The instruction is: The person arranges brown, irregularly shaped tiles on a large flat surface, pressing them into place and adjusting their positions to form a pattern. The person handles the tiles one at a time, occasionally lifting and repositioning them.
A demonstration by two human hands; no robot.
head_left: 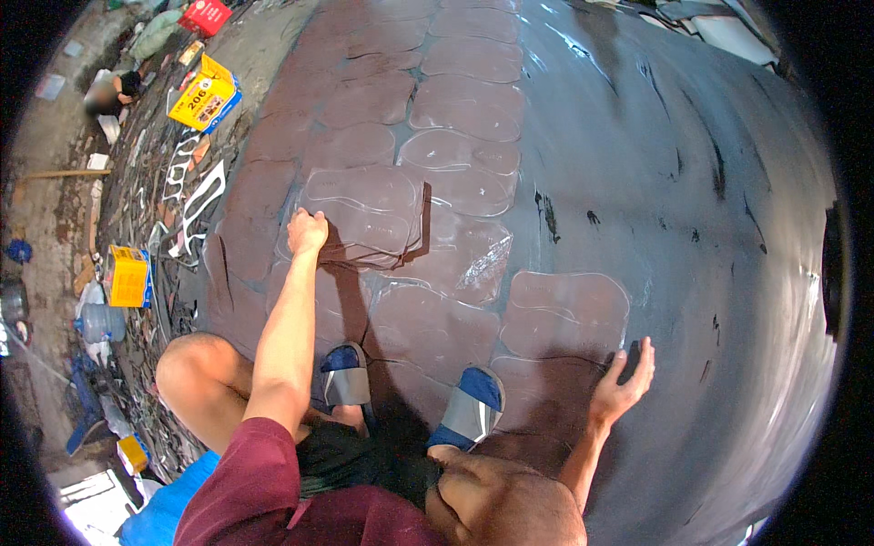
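My left hand (308, 232) is closed on the near left corner of a stack of brown sole sheets (373, 205), flat pieces with shoe-sole outlines pressed into them. The stack casts a shadow and sits over rows of similar sheets laid side by side. To the right, my right hand (624, 387) is open, fingers apart, holding nothing. It is close to the near right corner of a single brown sole sheet (564, 314) lying flat on the dark grey surface (628, 218). Whether the fingertips touch that sheet I cannot tell.
My sandals, the left (346, 378) and right (472, 405), rest on the laid sheets. Yellow boxes (205, 96), cut scraps (198, 209) and a clear plastic jug (100, 323) line the left side. Another person (114, 91) is far left. White and grey sheets (728, 36) lie far right.
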